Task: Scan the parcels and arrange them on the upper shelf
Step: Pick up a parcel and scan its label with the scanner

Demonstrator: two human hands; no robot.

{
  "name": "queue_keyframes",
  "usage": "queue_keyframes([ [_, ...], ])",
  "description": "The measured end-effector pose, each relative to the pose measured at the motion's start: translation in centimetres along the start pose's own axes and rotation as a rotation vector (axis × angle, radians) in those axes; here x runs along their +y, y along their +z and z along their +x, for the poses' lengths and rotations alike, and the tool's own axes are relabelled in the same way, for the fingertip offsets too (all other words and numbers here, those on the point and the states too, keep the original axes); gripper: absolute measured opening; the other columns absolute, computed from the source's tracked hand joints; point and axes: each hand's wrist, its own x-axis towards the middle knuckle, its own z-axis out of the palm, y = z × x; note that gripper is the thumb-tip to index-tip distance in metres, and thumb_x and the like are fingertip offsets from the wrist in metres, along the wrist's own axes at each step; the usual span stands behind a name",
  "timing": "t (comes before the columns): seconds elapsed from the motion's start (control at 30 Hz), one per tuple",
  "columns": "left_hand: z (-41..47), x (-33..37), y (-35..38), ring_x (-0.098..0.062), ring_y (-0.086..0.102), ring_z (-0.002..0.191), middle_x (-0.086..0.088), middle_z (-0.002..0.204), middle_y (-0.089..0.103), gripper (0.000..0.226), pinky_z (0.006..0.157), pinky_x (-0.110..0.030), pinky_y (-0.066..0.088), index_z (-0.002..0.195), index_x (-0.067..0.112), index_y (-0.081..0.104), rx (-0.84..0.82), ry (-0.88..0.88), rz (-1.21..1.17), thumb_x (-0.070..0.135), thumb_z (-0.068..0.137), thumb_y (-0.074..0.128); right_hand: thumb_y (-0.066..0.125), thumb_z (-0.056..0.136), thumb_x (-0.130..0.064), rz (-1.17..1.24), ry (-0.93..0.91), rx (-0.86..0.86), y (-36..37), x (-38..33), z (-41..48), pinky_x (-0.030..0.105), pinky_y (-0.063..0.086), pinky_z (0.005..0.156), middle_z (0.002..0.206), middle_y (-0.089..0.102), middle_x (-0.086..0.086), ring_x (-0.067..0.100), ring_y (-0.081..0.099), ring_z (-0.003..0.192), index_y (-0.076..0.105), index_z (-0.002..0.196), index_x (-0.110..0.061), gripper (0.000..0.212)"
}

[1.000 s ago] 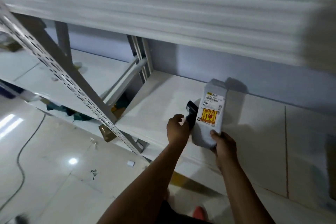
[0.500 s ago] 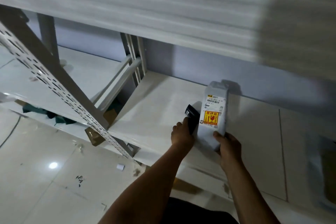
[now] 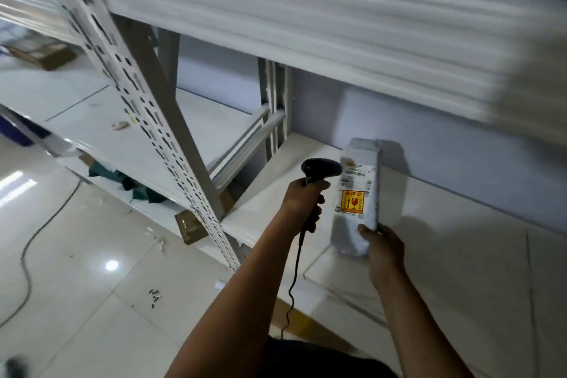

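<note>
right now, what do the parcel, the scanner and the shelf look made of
The parcel is likely grey plastic mailer film, faintly shiny and creased, with paper labels stuck on. The scanner is probably black moulded plastic, smooth with a dull sheen. The shelf seems to be white painted sheet metal, glossy, with panel seams.

bare white shelf board (image 3: 460, 239) open right of and beyond right hand (image 3: 383, 250), broad white ribbed metal beam (image 3: 306, 24) overhead of both hands, slanted perforated white steel upright (image 3: 147, 107) near left of left hand (image 3: 302, 199), grey wrapped parcel (image 3: 357, 193) upright between hands, black handheld scanner (image 3: 320, 167) just beside it, grey wall (image 3: 460, 144) close behind
</note>
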Motion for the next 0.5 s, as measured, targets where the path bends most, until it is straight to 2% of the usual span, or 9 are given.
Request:
queue_keyframes([
  [0.07, -0.6, 0.9, -1.6, -0.018, 0.043, 0.043, -0.007, 0.071, 0.053, 0.018, 0.043, -0.025, 0.036, 0.095, 0.006, 0.06, 0.011, 0.016, -0.008, 0.022, 0.096, 0.065, 0.075, 0.087, -0.004, -0.046, -0.021, -0.032, 1.8, 0.0, 0.0, 0.036, 0.057, 0.073, 0.099, 0.076, 0.01, 0.03, 0.07, 0.088, 0.073, 0.112, -0.009, 0.026],
  [0.17, -0.9, 1.4, -3.6, -0.019, 0.045, 0.047, -0.008, 0.072, 0.055, 0.019, 0.046, -0.027, 0.038, 0.096, 0.004, 0.062, 0.059, 0.05, -0.006, 0.023, 0.095, 0.066, 0.077, 0.085, -0.009, -0.164, -0.073, -0.047, 4.1, 0.4, 0.1, 0.05, 0.061, 0.086, 0.098, 0.077, 0.009, 0.034, 0.073, 0.094, 0.075, 0.104, -0.016, 0.02],
  [0.23, -0.9, 1.7, -4.8, -0.02, 0.046, 0.05, -0.009, 0.075, 0.056, 0.023, 0.049, -0.029, 0.039, 0.102, 0.003, 0.063, 0.085, 0.057, -0.007, 0.024, 0.095, 0.066, 0.078, 0.084, -0.011, -0.207, -0.091, -0.041, 5.4, 0.4, 0.1, 0.052, 0.06, 0.088, 0.097, 0.077, 0.008, 0.035, 0.072, 0.094, 0.075, 0.101, -0.018, 0.019],
  [0.33, -1.1, 2.1, -6.4, -0.019, 0.047, 0.051, -0.006, 0.072, 0.054, 0.025, 0.048, -0.028, 0.039, 0.106, 0.003, 0.063, 0.087, 0.062, -0.031, 0.025, 0.095, 0.066, 0.078, 0.085, -0.012, -0.227, -0.113, -0.047, 7.0, 0.2, 0.0, 0.047, 0.061, 0.085, 0.099, 0.076, 0.007, 0.031, 0.072, 0.093, 0.075, 0.109, -0.011, 0.025],
  [0.5, -1.3, 2.5, -8.6, -0.016, 0.045, 0.048, -0.003, 0.068, 0.051, 0.014, 0.049, -0.026, 0.038, 0.103, 0.008, 0.06, 0.065, 0.102, -0.07, 0.02, 0.096, 0.063, 0.077, 0.086, -0.01, -0.186, -0.114, -0.066, 9.3, -0.1, -0.9, 0.035, 0.053, 0.076, 0.1, 0.073, 0.005, 0.024, 0.068, 0.089, 0.073, 0.115, -0.011, 0.028],
])
